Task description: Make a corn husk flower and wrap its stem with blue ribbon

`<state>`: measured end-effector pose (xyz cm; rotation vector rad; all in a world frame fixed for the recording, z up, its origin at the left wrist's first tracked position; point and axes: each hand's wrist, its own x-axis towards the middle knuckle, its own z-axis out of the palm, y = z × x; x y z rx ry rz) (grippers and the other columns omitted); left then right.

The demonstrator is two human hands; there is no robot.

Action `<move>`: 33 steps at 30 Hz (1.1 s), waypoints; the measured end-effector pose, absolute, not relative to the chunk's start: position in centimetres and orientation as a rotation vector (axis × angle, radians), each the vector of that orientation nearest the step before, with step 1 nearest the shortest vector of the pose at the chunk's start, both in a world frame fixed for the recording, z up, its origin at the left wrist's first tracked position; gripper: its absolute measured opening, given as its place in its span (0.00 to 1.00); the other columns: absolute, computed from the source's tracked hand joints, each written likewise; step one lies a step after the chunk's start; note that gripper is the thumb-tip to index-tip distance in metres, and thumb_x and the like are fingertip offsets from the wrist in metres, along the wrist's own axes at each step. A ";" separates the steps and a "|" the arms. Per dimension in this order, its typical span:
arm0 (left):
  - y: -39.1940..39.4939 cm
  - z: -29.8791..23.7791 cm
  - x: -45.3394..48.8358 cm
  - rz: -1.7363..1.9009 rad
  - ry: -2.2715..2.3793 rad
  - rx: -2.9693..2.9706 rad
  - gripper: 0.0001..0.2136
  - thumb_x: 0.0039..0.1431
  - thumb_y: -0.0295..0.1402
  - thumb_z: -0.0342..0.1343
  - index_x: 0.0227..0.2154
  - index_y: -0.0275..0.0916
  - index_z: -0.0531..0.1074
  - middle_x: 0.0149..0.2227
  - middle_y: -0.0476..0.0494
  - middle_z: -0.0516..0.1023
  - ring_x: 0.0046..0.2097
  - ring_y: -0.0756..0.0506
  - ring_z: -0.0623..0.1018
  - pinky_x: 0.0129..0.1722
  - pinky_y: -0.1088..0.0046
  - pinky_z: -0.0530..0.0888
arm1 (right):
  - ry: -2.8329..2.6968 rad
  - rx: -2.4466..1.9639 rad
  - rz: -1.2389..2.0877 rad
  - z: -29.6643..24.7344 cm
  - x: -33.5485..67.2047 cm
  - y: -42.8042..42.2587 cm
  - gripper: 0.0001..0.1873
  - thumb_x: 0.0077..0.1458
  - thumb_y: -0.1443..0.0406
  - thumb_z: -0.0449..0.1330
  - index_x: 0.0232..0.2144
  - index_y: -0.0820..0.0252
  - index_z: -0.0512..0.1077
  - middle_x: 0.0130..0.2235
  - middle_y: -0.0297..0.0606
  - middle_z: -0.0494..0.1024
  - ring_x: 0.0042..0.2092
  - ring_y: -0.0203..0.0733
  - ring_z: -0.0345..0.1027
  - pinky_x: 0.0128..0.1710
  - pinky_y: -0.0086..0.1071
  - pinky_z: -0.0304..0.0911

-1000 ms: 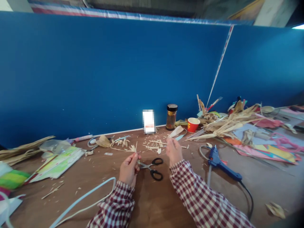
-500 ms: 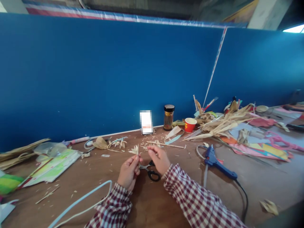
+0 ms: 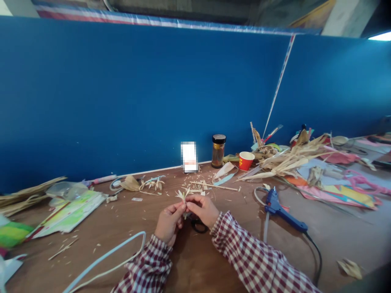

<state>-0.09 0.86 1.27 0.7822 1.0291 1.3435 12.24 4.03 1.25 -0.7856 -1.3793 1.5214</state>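
Observation:
Between my two hands, a small pale corn-husk flower with pointed, spread petals stands upright above the table. My left hand pinches it at the base between thumb and fingers. My right hand has closed in from the other side, its thumb and fingertips pressed together at the same base; both hands touch there. Beneath them lies a pair of scissors, one black handle loop showing and the rest hidden by my hands. Husk scraps and a thin stick lie just beyond my fingers.
A blue glue gun with its black cord lies to the right. Behind stand a dark-lidded jar and a red paper cup. Dried corn husks are heaped at the back right. A pale cable loop lies front left, before the blue partition.
My right hand has moved left and down to meet my left hand at the flower's base. The flower has shifted slightly right, and the hands now cover more of the scissors.

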 end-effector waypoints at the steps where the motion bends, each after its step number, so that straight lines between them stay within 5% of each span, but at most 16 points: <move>1: 0.9 1.2 -0.1 1.347 1.030 0.779 0.13 0.36 0.38 0.65 0.22 0.32 0.73 0.12 0.57 0.60 0.14 0.60 0.54 0.12 0.84 0.52 | -1.369 -0.772 1.538 1.2 12.2 4.0 0.10 0.45 0.61 0.60 0.31 0.60 0.72 0.27 0.32 0.72 0.29 0.34 0.67 0.29 0.28 0.64; 7: 0.7 1.1 -0.2 1.332 1.045 0.798 0.12 0.39 0.38 0.63 0.22 0.32 0.73 0.11 0.57 0.60 0.13 0.59 0.55 0.12 0.84 0.53 | -1.294 -0.720 1.652 1.0 12.3 4.3 0.09 0.43 0.61 0.61 0.27 0.61 0.69 0.23 0.29 0.69 0.26 0.31 0.64 0.26 0.25 0.60; 15: 1.0 0.4 -0.3 1.323 1.036 0.841 0.14 0.39 0.37 0.63 0.27 0.33 0.74 0.20 0.51 0.73 0.13 0.60 0.56 0.12 0.84 0.56 | -1.181 -0.685 1.705 0.6 12.2 4.5 0.10 0.42 0.63 0.63 0.26 0.61 0.66 0.24 0.27 0.69 0.25 0.29 0.63 0.29 0.25 0.58; 27: 1.1 -0.5 -0.3 1.401 1.158 1.024 0.12 0.41 0.38 0.62 0.25 0.33 0.73 0.16 0.54 0.68 0.14 0.59 0.60 0.12 0.84 0.58 | -1.211 -0.691 1.752 1.3 12.4 4.2 0.12 0.39 0.63 0.66 0.24 0.61 0.67 0.25 0.29 0.73 0.26 0.32 0.64 0.29 0.27 0.58; 33: 1.1 -0.6 -0.2 1.360 1.162 1.020 0.14 0.43 0.40 0.60 0.30 0.33 0.74 0.20 0.50 0.73 0.14 0.59 0.59 0.12 0.83 0.58 | -1.067 -0.730 1.719 0.6 11.9 4.4 0.14 0.37 0.59 0.66 0.22 0.63 0.68 0.23 0.30 0.72 0.25 0.32 0.65 0.31 0.29 0.61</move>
